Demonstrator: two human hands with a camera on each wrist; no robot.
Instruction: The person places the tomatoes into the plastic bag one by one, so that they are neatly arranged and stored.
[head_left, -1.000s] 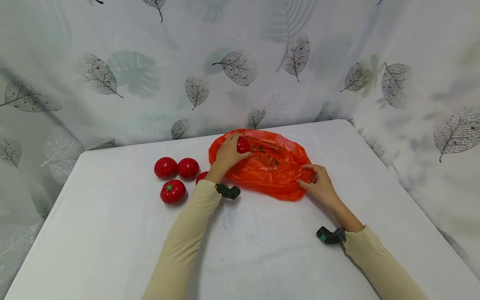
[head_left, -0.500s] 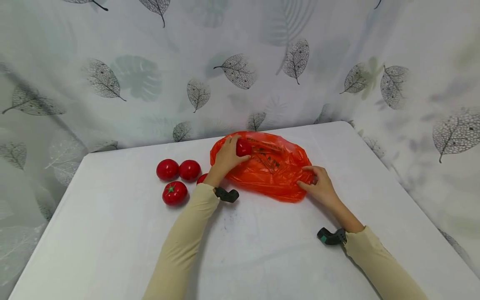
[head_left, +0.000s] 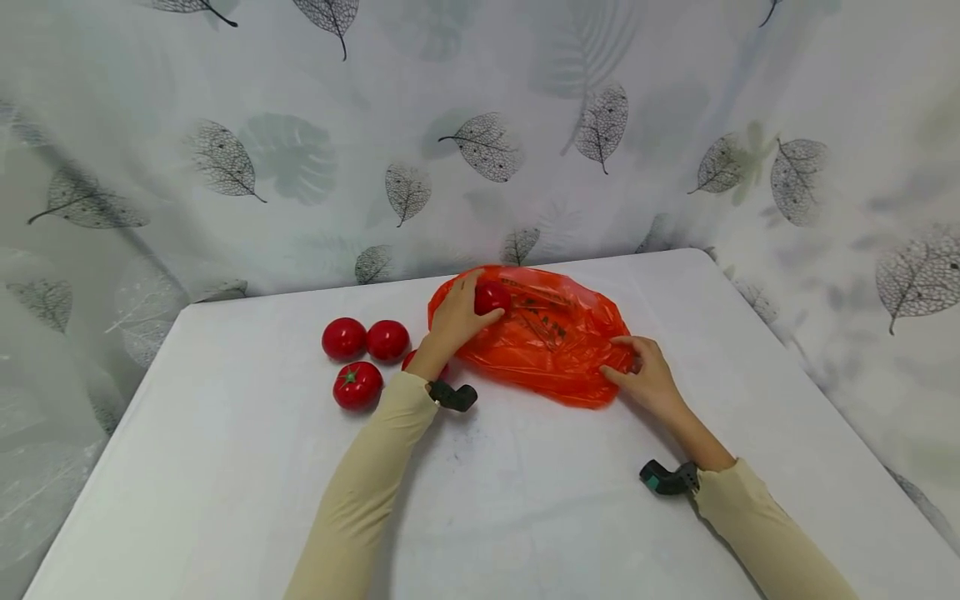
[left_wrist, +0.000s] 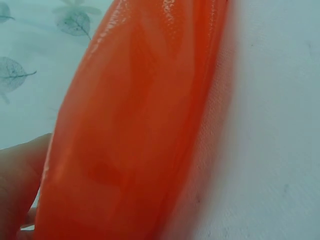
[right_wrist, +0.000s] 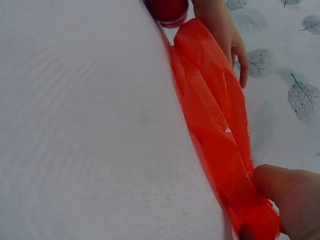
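Note:
At the table's far side lies a crumpled orange-red plastic bag (head_left: 551,333) with dark print. My left hand (head_left: 453,318), over the bag's left part, grips a red tomato (head_left: 492,297) between thumb and fingers. The right hand (head_left: 649,377) pinches the bag's right edge. In the right wrist view, its thumb (right_wrist: 280,187) lies against the bag (right_wrist: 210,115), with my left hand (right_wrist: 217,25) at the far end. Bag plastic (left_wrist: 130,125) fills much of the left wrist view and hides the held tomato there.
Several more tomatoes sit left of the bag: two side by side (head_left: 344,339), one nearer with a green calyx (head_left: 357,386), and another (head_left: 411,358) partly behind my left wrist. The white table (head_left: 525,500) ends at a leaf-patterned curtain (head_left: 315,225).
The whole head view has shifted slightly right and down. Both hands, the tomato and the bag keep nearly the same places relative to each other.

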